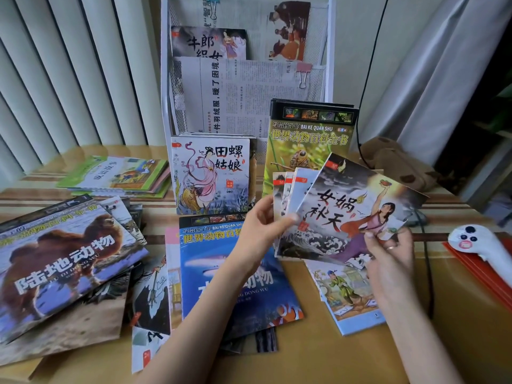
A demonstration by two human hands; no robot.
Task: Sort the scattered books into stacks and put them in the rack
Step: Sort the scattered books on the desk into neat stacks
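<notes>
Our fingers (291, 217) pinched a fan of thin books (346, 212), left hand (257, 225) at its left edge, right hand (388, 250) gripping its lower right corner. Beyond them stood the rack (331, 51); below them lay the bench (360, 356).

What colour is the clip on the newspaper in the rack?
Pink, with silver wire handles: the clip on the newspaper's top right corner, head view.
</notes>
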